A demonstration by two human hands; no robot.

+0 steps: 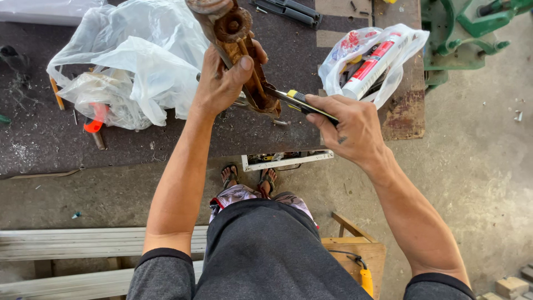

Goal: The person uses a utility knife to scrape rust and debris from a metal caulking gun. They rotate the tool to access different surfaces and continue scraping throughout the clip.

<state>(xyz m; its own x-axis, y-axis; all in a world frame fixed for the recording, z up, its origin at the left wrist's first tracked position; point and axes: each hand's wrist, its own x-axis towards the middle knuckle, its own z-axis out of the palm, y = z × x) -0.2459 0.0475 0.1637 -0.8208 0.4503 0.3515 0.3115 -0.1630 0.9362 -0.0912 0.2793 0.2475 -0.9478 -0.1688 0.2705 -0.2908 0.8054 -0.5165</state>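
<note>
1. Two hands busy: left hand [222, 83] clamps rusty metal part [236, 41] above table [166, 139].
2. Right hand [347, 125] grips utility knife [297, 100], blade at part's lower end.
3. Rust mostly remains; scraping looks early.

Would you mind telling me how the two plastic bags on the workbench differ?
The left bag is larger, crumpled and milky, so its contents barely show beyond an orange-handled tool beside it. The right bag is smaller, clearer and open, showing a red-and-white tube. Both lie on the dark workbench, untouched by either hand.
</note>
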